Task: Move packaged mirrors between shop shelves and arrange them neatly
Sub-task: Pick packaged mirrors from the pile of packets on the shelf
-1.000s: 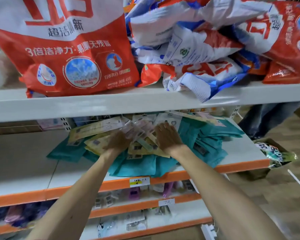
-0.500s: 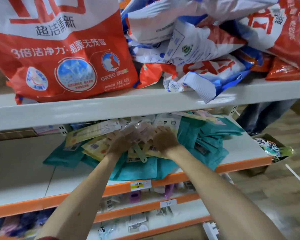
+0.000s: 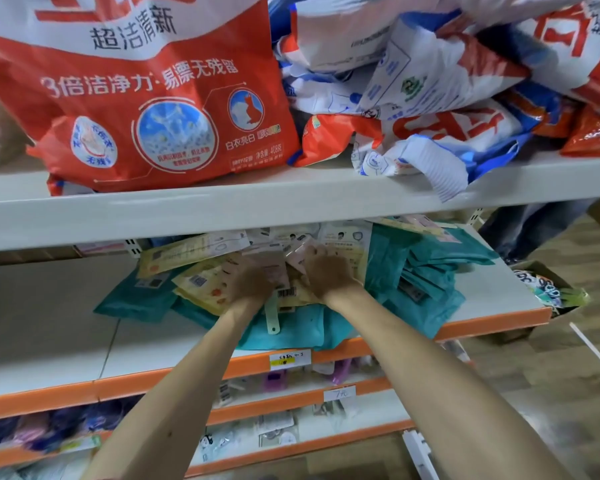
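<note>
A large red detergent bag (image 3: 146, 98) stands at the left of the top shelf (image 3: 222, 209); under it, the left part of the middle shelf (image 3: 49, 323) shows bare white board with an orange front edge; teal packets (image 3: 136, 299) begin there, with yellow packets (image 3: 201, 285) lying askew on top of them. The left forearm rises from the lower edge, stretched forward and slightly rightward; the left hand (image 3: 253, 282) lies palm down, fingers curled onto the left side of the packaged mirrors (image 3: 281, 268), a small pale pink bundle on the middle of the heap (a barcode label shows at its near edge). A pale green handle (image 3: 272, 317) sticks out toward the camera between the wrists. The right arm comes in from the lower right, leaning leftward; the right hand (image 3: 329, 275) clasps the bundle's right side, knuckles up, close beside the left hand. Further right, crumpled white, blue and red bags (image 3: 430, 81) pile on the top shelf; a cardboard box (image 3: 548, 292) sits on the floor.
</note>
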Motion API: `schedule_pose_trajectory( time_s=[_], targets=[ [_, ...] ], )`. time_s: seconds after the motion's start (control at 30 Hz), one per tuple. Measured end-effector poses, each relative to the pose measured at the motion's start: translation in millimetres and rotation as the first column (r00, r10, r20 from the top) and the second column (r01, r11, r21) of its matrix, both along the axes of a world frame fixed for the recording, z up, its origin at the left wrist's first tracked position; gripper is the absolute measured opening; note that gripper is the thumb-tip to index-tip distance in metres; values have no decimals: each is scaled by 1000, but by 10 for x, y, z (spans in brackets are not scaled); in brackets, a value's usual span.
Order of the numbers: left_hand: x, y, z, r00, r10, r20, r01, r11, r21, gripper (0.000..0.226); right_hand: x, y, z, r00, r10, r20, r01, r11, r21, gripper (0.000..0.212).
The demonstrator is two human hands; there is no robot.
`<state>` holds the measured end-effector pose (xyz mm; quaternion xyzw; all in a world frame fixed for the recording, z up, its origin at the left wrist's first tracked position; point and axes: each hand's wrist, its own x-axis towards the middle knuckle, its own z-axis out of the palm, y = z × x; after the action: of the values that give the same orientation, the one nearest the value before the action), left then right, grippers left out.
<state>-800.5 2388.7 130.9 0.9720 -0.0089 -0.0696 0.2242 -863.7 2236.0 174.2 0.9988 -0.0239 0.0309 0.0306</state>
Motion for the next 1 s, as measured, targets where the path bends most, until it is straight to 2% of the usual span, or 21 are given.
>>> schedule_pose_trajectory(
  time_s=[0.1, 0.2, 0.3, 0.37, 0.47, 0.53, 0.63, 0.8, 0.93, 1.0],
  targets=[
    [-45, 36, 64, 987, -109, 117, 108, 994, 18, 27, -46, 9, 153, 997, 40, 61, -41, 999, 14, 25],
    [-61, 112, 205, 988, -85, 127, 89, 995, -33, 26, -43, -27, 347, 991, -87, 97, 69, 982, 178, 24],
    [11, 144, 299, 986, -77, 147, 92, 991, -99, 40, -49, -140, 456, 960, -272, 67, 217, 873, 437, 30],
    [57, 124, 373, 981, -78, 175, 102, 986, -128, 32, -93, -231, 466, 923, -381, -46, 344, 767, 542, 29],
    [-92, 29, 618, 965, -79, 249, 127, 974, -186, 18, -158, -373, 335, 854, -500, -143, 488, 676, 552, 22],
    [-204, -82, 686, 947, -123, 296, 175, 973, -154, 28, -171, -437, 229, 831, -534, -156, 522, 652, 550, 21],
    [-306, -256, 560, 933, -175, 315, 211, 974, -84, 15, -176, -478, 161, 818, -554, -152, 536, 641, 550, 20],
    [-504, -437, 403, 937, -258, 236, 243, 966, 92, 35, -175, -538, 119, 828, -541, -147, 518, 640, 567, 22],
    [-447, -354, 394, 913, -362, 189, 333, 927, 171, 50, -189, -561, 124, 835, -533, -138, 510, 653, 561, 20],
    [-437, -307, 430, 914, -381, 138, 363, 921, 143, 62, -187, -559, 143, 835, -536, -126, 510, 665, 546, 18]
  ],
)
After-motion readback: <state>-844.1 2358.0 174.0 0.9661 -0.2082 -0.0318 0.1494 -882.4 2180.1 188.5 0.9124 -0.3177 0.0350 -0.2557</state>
